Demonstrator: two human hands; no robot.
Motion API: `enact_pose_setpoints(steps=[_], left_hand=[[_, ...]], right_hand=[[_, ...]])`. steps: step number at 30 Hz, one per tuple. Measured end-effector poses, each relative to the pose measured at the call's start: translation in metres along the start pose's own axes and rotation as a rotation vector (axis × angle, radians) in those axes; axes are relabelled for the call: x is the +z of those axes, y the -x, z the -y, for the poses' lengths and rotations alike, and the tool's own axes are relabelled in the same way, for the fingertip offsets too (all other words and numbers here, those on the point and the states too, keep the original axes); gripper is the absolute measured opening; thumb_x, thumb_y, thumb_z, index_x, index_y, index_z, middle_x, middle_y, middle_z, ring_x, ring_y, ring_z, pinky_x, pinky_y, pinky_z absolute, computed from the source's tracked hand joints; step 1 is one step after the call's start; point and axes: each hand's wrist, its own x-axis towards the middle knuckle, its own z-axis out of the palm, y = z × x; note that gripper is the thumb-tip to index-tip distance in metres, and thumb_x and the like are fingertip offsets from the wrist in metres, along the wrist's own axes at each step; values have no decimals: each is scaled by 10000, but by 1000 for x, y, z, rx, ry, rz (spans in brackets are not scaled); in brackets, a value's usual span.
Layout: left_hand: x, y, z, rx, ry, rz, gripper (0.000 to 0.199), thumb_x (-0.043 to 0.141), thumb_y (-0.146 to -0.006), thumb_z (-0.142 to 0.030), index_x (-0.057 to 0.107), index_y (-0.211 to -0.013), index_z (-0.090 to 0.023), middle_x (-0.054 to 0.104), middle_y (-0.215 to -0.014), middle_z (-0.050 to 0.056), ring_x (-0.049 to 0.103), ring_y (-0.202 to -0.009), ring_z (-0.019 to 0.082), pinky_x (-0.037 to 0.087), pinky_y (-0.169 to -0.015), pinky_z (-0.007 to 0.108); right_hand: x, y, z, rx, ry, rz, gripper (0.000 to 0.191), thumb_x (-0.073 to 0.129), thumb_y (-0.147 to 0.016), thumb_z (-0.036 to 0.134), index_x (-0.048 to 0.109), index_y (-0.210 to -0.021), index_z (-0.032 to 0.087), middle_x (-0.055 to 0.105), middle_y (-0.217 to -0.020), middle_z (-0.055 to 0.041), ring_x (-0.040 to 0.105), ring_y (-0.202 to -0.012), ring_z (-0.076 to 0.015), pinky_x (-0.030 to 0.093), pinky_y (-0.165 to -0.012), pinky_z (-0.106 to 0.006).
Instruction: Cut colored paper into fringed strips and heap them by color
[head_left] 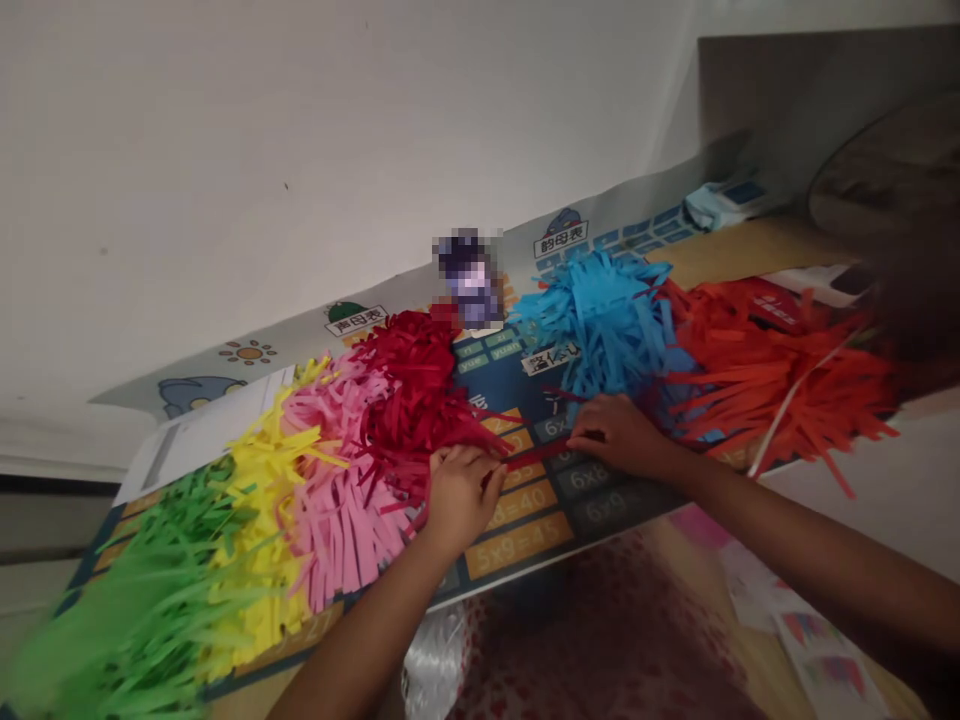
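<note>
A thin red paper strip (546, 455) stretches between my two hands, above the printed mat. My left hand (461, 492) is closed on its left end, right beside a dark red fringed paper bunch (416, 410). At the strip's other end, the fingers of my right hand (619, 437) are pinched together on it. Just beyond that hand lies a blue fringed paper bunch (604, 310). The fingertips of both hands are partly hidden.
Pink (341, 530), yellow (259, 550) and green fringed paper (157, 600) lie to the left. Orange-red fringe (787, 370) is at the right. A pixelated dark object (471, 280) stands at the back by the wall (315, 150). The mat's front edge (517, 575) is near my lap.
</note>
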Motion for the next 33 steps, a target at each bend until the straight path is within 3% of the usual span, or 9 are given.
enact_pose_setpoints(steps=[13,19,21,26,33], left_hand=[[2,-12,-1,-50,-30,70,163,609,-840,-275,640,-693,-211,658,-736,4,576,-803,193,300,-777,372],[1,-13,-1,-31,-61,69,140,632,-845,-277,640,-721,-212,670,-765,1,586,-823,192,317,-795,375],[0,-12,-2,55,-111,19,49,630,-856,-255,670,-851,-228,689,-873,19,577,-902,208,319,-840,393],[-5,-12,-11,396,-274,40,184,558,-903,-186,668,-1027,-268,702,-978,23,534,-961,216,290,-913,435],[-8,-24,-24,432,-353,94,173,531,-893,-239,676,-816,-184,676,-834,71,524,-925,243,307,-878,465]], right_hand=[[-2,-7,5,140,7,49,176,736,-797,331,672,-690,207,645,-727,10,542,-789,-173,238,-699,-297],[-2,-8,8,175,57,43,133,719,-805,326,674,-793,200,641,-767,-2,537,-797,-173,247,-711,-296],[-4,-7,13,82,150,16,99,689,-834,309,680,-830,210,653,-854,-20,528,-860,-192,247,-732,-314],[-11,-6,31,-295,458,54,127,577,-893,198,667,-806,178,650,-893,-60,476,-946,-233,243,-807,-390],[-16,-16,37,-482,536,158,199,515,-910,178,667,-785,150,635,-850,-71,464,-932,-226,245,-870,-413]])
